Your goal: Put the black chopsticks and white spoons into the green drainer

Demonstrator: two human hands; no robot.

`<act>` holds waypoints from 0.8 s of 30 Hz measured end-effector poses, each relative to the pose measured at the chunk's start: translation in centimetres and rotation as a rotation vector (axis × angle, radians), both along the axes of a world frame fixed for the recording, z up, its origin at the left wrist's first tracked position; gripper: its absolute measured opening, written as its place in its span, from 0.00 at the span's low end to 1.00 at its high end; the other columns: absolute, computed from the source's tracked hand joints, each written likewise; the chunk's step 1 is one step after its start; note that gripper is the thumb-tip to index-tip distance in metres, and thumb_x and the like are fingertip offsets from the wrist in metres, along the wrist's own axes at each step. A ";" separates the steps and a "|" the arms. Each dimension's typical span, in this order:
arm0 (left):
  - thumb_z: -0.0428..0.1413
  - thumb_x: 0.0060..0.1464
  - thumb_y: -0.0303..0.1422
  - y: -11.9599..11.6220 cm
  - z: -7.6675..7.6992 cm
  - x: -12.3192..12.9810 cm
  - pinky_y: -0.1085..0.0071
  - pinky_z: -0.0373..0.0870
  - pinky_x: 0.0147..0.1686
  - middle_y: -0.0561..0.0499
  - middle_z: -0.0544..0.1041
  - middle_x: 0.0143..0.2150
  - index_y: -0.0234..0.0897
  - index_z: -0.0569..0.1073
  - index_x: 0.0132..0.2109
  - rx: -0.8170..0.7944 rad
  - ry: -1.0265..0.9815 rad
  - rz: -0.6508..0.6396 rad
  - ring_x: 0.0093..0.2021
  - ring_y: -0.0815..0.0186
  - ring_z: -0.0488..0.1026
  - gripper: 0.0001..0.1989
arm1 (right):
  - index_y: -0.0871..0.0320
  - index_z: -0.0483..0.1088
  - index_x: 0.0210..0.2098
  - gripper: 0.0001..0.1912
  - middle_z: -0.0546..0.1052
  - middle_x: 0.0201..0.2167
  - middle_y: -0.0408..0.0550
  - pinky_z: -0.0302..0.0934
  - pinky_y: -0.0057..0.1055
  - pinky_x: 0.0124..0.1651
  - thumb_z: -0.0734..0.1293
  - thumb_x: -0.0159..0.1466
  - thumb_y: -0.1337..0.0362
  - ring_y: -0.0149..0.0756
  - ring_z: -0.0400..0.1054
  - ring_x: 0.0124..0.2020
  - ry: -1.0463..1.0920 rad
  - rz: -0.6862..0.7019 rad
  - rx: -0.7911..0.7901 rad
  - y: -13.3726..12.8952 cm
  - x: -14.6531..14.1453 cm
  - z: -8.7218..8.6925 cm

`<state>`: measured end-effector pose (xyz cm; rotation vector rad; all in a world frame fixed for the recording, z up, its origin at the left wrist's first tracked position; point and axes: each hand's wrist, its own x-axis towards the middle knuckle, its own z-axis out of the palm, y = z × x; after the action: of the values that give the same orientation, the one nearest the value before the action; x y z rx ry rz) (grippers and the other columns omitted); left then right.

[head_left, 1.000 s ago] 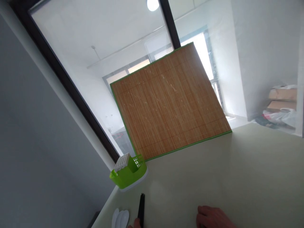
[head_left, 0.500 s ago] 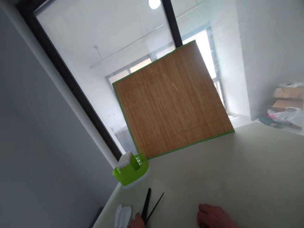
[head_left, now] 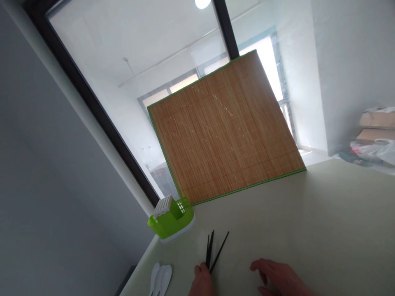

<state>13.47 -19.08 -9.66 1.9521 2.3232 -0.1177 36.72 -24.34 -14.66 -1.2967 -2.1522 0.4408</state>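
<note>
Near the bottom of the view, my left hand (head_left: 202, 281) is closed around several thin black chopsticks (head_left: 210, 248). Their tips fan out away from me, one leaning off to the right. To the right of them my right hand (head_left: 279, 276) is low over the table with its thumb and fingers apart, holding nothing. White spoons (head_left: 161, 279) lie side by side left of my left hand, their lower ends cut off by the frame edge.
A green utensil basket (head_left: 171, 222) with a white base stands by the table's left edge. Behind it a bamboo mat (head_left: 228, 131) with green edging leans upright against the glass. Boxes and plastic bags (head_left: 378, 135) are at the far right, beyond the pale table (head_left: 277, 213).
My left hand has moved right and away from the spoons, carrying the chopsticks, which have spread apart. My right hand has opened from a closed shape and shifted slightly left.
</note>
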 end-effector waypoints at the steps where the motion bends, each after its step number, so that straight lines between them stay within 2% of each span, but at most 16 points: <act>1: 0.33 0.55 0.12 -0.3 0.3 1.7 0.69 0.66 0.40 0.40 0.69 0.51 0.32 0.67 0.51 -0.007 -0.011 -0.037 0.46 0.62 0.75 0.26 | 0.56 0.66 0.47 0.16 0.75 0.32 0.44 0.60 0.29 0.38 0.63 0.58 0.66 0.35 0.71 0.34 0.027 -0.007 0.013 -0.1 0.1 0.2; 5: 0.35 0.56 0.16 -1.8 0.8 8.9 0.66 0.68 0.42 0.38 0.68 0.52 0.32 0.67 0.53 -0.050 -0.076 -0.179 0.49 0.58 0.73 0.24 | 0.56 0.64 0.35 0.04 0.72 0.28 0.43 0.57 0.27 0.34 0.60 0.63 0.63 0.32 0.67 0.30 0.057 -0.078 0.130 0.1 0.9 0.5; 9: 0.35 0.57 0.19 -3.8 0.3 15.0 0.60 0.69 0.44 0.36 0.68 0.53 0.33 0.67 0.55 -0.095 -0.197 -0.305 0.49 0.53 0.73 0.25 | 0.55 0.62 0.30 0.10 0.70 0.28 0.43 0.55 0.28 0.33 0.57 0.67 0.61 0.33 0.65 0.29 0.042 -0.243 0.229 1.5 3.6 1.0; 13: 0.32 0.55 0.16 -5.7 -0.6 19.3 0.56 0.70 0.43 0.32 0.69 0.50 0.33 0.66 0.58 -0.081 -0.289 -0.363 0.46 0.52 0.74 0.30 | 0.55 0.61 0.28 0.09 0.70 0.27 0.43 0.53 0.29 0.32 0.58 0.66 0.62 0.35 0.65 0.28 0.003 -0.452 0.160 3.1 7.1 1.1; 15: 0.31 0.55 0.16 -6.2 -1.1 20.8 0.54 0.70 0.43 0.31 0.70 0.49 0.32 0.65 0.59 -0.063 -0.317 -0.372 0.45 0.51 0.74 0.31 | 0.55 0.61 0.28 0.09 0.71 0.26 0.43 0.52 0.29 0.31 0.59 0.65 0.62 0.35 0.65 0.28 -0.008 -0.506 0.113 3.5 8.2 0.9; 18: 0.31 0.56 0.16 -6.5 -1.9 22.1 0.52 0.70 0.43 0.31 0.71 0.48 0.31 0.66 0.58 -0.047 -0.297 -0.354 0.46 0.51 0.73 0.30 | 0.55 0.63 0.28 0.07 0.72 0.25 0.43 0.52 0.28 0.30 0.60 0.63 0.66 0.34 0.65 0.27 -0.008 -0.515 0.088 3.9 8.7 0.4; 24: 0.36 0.57 0.17 -7.3 -3.2 22.2 0.54 0.68 0.45 0.37 0.72 0.47 0.33 0.72 0.52 0.019 -0.288 -0.306 0.50 0.52 0.69 0.25 | 0.56 0.67 0.29 0.06 0.72 0.24 0.43 0.52 0.27 0.29 0.61 0.57 0.73 0.33 0.65 0.26 -0.016 -0.466 0.055 4.3 8.3 -0.5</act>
<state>35.71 -26.38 -12.89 2.1556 1.8475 0.1532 45.04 -20.04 -15.17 -1.7085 -1.7790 0.1780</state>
